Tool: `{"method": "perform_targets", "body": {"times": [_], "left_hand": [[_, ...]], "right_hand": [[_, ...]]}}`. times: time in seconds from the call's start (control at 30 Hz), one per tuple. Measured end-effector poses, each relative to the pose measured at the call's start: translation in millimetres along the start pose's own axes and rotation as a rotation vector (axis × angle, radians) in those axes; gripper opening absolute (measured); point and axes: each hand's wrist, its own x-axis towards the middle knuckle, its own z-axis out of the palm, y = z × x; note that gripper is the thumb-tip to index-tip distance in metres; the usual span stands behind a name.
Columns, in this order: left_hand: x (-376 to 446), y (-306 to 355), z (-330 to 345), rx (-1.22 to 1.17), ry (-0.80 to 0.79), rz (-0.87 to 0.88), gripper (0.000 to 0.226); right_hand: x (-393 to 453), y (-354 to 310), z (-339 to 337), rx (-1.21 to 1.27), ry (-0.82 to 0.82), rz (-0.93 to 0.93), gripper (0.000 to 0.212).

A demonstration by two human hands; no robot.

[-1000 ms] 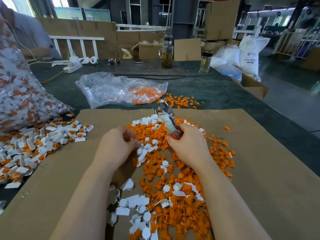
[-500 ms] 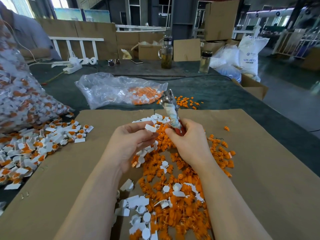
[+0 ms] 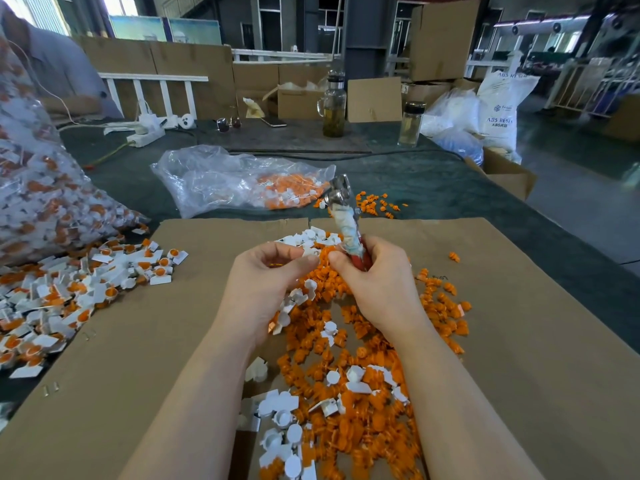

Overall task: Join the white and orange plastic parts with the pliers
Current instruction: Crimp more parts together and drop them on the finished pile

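Orange and white pile: loose orange parts (image 3: 349,379) and white parts (image 3: 280,405) lie heaped on the cardboard sheet (image 3: 519,341) at centre frame, right under my wrists, so I can pick without reaching.
Right hand: my right hand (image 3: 379,285) is wrapped round the red handles of the pliers (image 3: 343,209); the metal head points up and away toward the upper middle, out of the way while I line pieces up.
Left hand: my left hand (image 3: 266,275) has its fingers curled, fingertips pinching a small white piece (image 3: 310,251) just left of the pliers' handles.
Hands together: the fingertips of both hands nearly meet above the pile, I judge to seat one part in the other before squeezing.
Finished heap: joined white-and-orange pieces (image 3: 90,289) spread at mid left, apart from the loose stock.
Bag: a clear plastic bag (image 3: 239,181) with more orange parts lies beyond the cardboard, above centre.
Hard to tell: whether an orange part is already between my fingers; whether the plier jaws are parted; what the pale wrapping on the handles is.
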Motion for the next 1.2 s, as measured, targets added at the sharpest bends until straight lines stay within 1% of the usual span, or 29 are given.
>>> {"method": "perform_targets", "body": {"times": [0.13,0.23,0.33,0.47,0.6,0.73,0.9,0.97,1.1,1.2], "left_hand": [[-0.2,0.5,1.1,-0.11,0.016,-0.031,0.012],[-1.1,1.6,4.6,-0.138,0.028,-0.07,0.008],[-2.7,2.8,6.7,-0.185,0.013,-0.114,0.004],[-4.7,4.7,7.0,-0.226,0.003,-0.095,0.004],[-7.6,7.7,9.4,-0.213,0.011,-0.049,0.006],[-9.8,10.8,12.1,-0.189,0.03,-0.01,0.01],[-11.2,11.7,14.5,-0.118,0.037,0.035,0.009],[-10.9,11.4,15.9,-0.097,0.05,0.046,0.009],[-9.3,9.9,15.6,-0.047,0.06,0.057,0.01],[-8.0,8.5,15.4,-0.023,0.082,0.057,0.011]], "right_hand": [[0.3,-0.6,0.3,0.007,0.005,0.007,0.01],[-0.3,-1.0,0.1,0.011,0.016,-0.003,0.013],[-0.8,-1.3,1.0,-0.015,0.005,0.003,0.011],[-2.0,-3.4,2.6,-0.036,0.017,-0.005,0.012],[-2.9,-6.5,2.2,-0.067,0.04,-0.012,0.009],[-3.8,-7.8,2.8,-0.099,0.069,-0.02,0.011],[-3.8,-6.9,5.1,-0.141,0.094,-0.036,0.013],[-3.3,-6.0,5.0,-0.132,0.103,-0.036,0.015],[-2.4,-5.0,5.1,-0.128,0.092,-0.037,0.011],[-1.3,-4.2,5.5,-0.067,0.067,-0.008,0.009]]}}
